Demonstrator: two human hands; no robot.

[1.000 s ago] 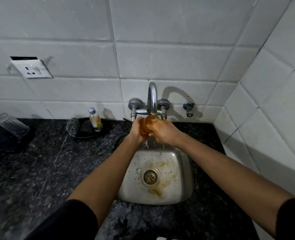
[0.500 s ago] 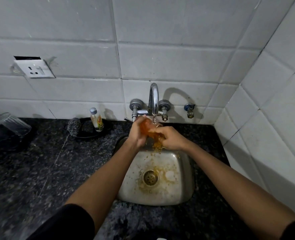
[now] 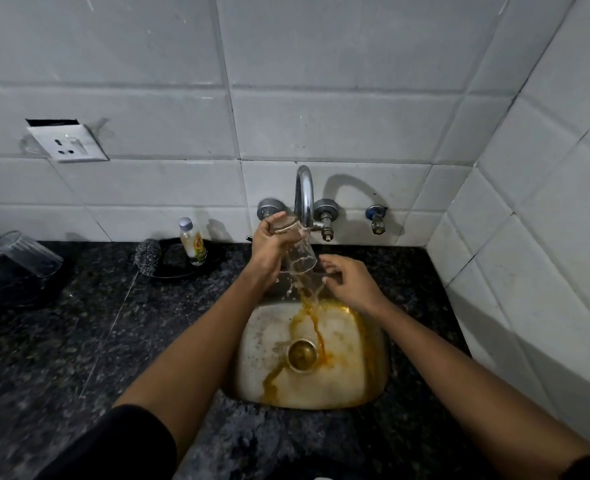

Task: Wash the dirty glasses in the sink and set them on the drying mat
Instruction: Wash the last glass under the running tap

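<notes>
My left hand (image 3: 267,247) grips a clear glass (image 3: 295,251) by its base, tilted mouth-down under the chrome tap (image 3: 304,197). Orange liquid pours from the glass into the steel sink (image 3: 366,375) and runs toward the drain. Just right of the glass's mouth, my right hand (image 3: 350,282) hovers with fingers apart and holds nothing. Another clear glass (image 3: 23,254) lies tilted on a dark mat (image 3: 16,289) at the far left of the counter.
A small bottle (image 3: 193,242) and a steel scrubber (image 3: 148,256) sit in a black dish left of the tap. A wall socket (image 3: 68,143) is on the tiles. Tiled walls close in behind and on the right. Black granite counter (image 3: 96,341) surrounds the sink.
My right hand has let go of the glass and pulled back. My left hand has tipped the glass mouth-down, and orange liquid now streams into the sink.
</notes>
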